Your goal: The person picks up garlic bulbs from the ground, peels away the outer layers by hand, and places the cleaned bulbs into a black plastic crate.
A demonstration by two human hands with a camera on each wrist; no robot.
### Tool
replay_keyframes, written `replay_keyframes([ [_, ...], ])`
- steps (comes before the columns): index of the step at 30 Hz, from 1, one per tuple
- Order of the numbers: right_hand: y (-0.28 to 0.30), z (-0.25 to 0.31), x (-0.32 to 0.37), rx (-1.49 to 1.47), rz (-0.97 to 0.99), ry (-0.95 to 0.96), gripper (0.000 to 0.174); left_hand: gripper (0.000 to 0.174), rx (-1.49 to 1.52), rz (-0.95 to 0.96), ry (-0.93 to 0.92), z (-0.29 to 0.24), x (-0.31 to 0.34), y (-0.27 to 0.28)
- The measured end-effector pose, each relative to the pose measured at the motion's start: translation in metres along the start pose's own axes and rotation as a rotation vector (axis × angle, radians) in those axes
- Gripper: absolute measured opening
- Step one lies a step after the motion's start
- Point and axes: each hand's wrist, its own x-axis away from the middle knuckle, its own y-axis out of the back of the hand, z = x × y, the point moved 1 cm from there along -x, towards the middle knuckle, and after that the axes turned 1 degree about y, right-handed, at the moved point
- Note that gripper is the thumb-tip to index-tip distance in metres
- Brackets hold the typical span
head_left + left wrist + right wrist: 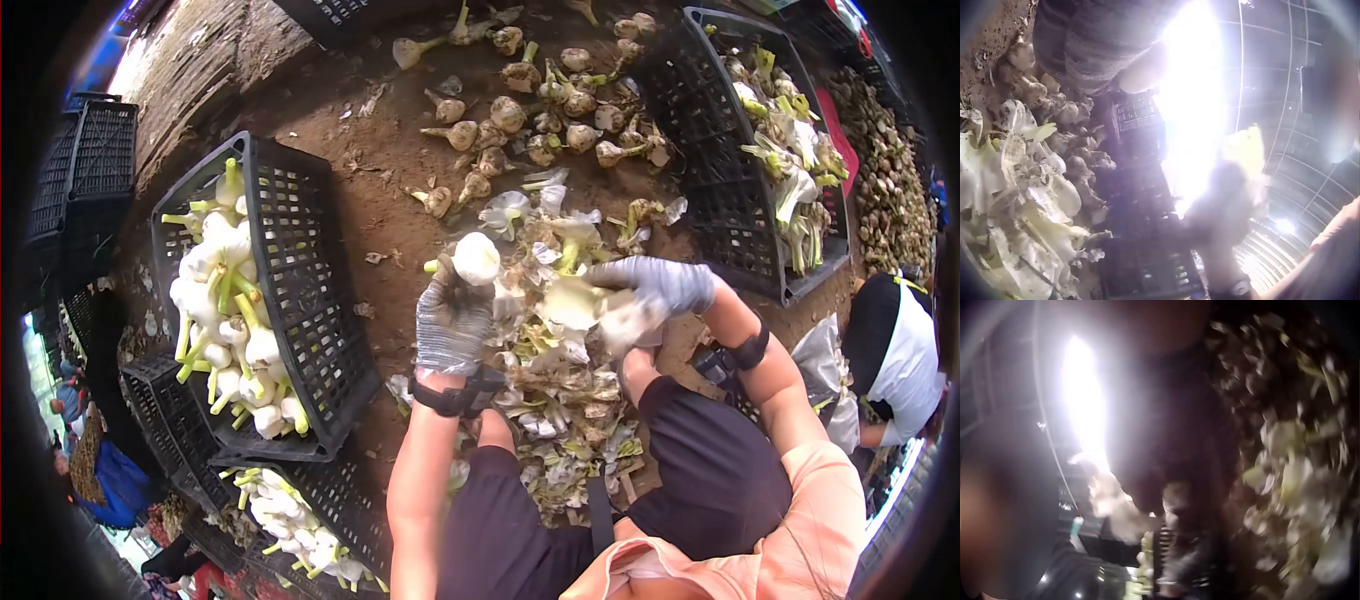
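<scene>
My left hand [452,325], in a grey striped glove, grips a smooth white garlic bulb [476,259], its green stem end poking out to the left. Blurred by motion, my gloved right hand [665,285] holds loose pale garlic skin [573,303] over the heap of peelings [560,400] between the legs. Ragged pale skin [1110,503] shows at the right fingers in the right wrist view too. The left wrist view shows the gloved left fingers [1094,47] from close by, with the bulb hidden.
Unpeeled garlic bulbs [508,114] lie scattered on the soil ahead. To the left stands a black crate [315,270] of clean white garlic, with another full crate [345,500] below it. A further crate [715,190] with garlic stands at the right, near another person [895,350].
</scene>
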Motion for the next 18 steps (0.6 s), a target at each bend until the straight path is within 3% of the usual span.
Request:
replay_keyframes([
  [1,-0.001,0.01,-0.009,0.39,-0.013,-0.138,0.058,0.031,0.024,-0.009,-0.021,-0.004,0.002,-0.009],
  [3,0.002,-0.005,-0.015,0.75,-0.145,-0.179,0.061,0.029,0.026,-0.012,-0.163,-0.023,0.011,-0.021],
  [4,0.009,-0.02,-0.016,0.652,-0.247,-0.13,0.057,0.029,0.06,0.024,-0.218,-0.043,0.012,-0.023],
  [5,0.015,-0.03,-0.015,0.507,-0.378,0.085,0.048,0.028,0.093,0.063,-0.267,-0.062,0.014,-0.026],
  [7,0.027,-0.03,-0.01,0.189,-0.478,-0.122,0.041,0.031,0.105,0.183,-0.462,-0.105,0.03,-0.058],
  [9,0.044,-0.044,-0.003,0.153,-0.602,-0.044,0.036,0.039,0.36,0.292,-0.605,-0.147,0.044,-0.072],
  [10,0.058,-0.068,0.0,0.09,-0.691,-0.145,0.034,0.044,0.434,0.381,-0.583,-0.16,0.055,-0.083],
  [11,0.064,-0.055,0.006,0.132,-0.754,-0.193,0.03,0.049,0.519,0.472,-0.546,-0.168,0.063,-0.088],
  [13,0.092,-0.089,0.02,0.309,-0.926,-0.13,0.031,0.051,0.084,0.607,-0.621,-0.178,0.068,-0.079],
  [15,0.105,-0.089,0.031,-0.137,-1.071,-0.317,0.034,0.047,0.033,0.613,-0.615,-0.166,0.064,-0.082],
  [16,0.117,-0.104,0.033,-0.108,-1.164,-0.278,0.039,0.041,-0.1,0.508,-0.66,-0.154,0.06,-0.083],
  [17,0.129,-0.119,0.034,0.446,-1.311,-0.229,0.041,0.04,-0.133,0.555,-0.548,-0.144,0.053,-0.082],
  [18,0.138,-0.119,0.035,0.579,-1.33,-0.207,0.043,0.039,-0.128,0.549,-0.467,-0.131,0.044,-0.083],
])
